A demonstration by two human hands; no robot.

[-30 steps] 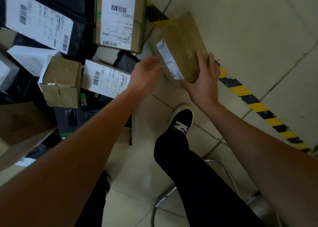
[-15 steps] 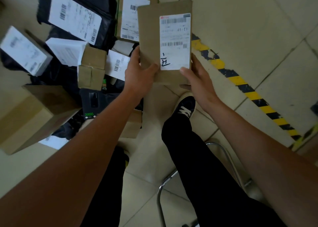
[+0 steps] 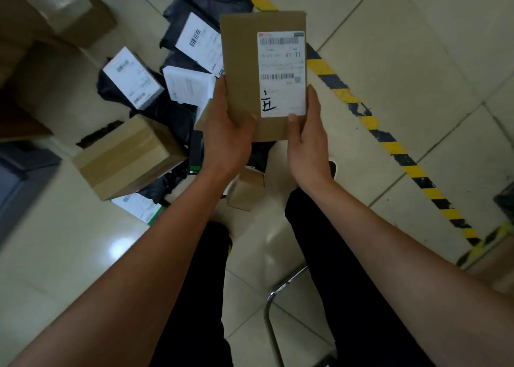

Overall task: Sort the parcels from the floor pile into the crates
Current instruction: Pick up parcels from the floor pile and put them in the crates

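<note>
Head view: my left hand (image 3: 226, 138) and right hand (image 3: 307, 141) both grasp one flat brown parcel (image 3: 242, 69) at frame centre, label up. The floor pile (image 3: 144, 133) at centre left holds many parcels. No crate clearly visible; sorting looks mostly undone.

Both forearms (image 3: 375, 236) are bare, with no sleeves showing. Black trousers (image 3: 342, 297) cover both legs. Just beyond the right trouser leg shows a dark shoe (image 3: 332, 168) with a white edge.
</note>
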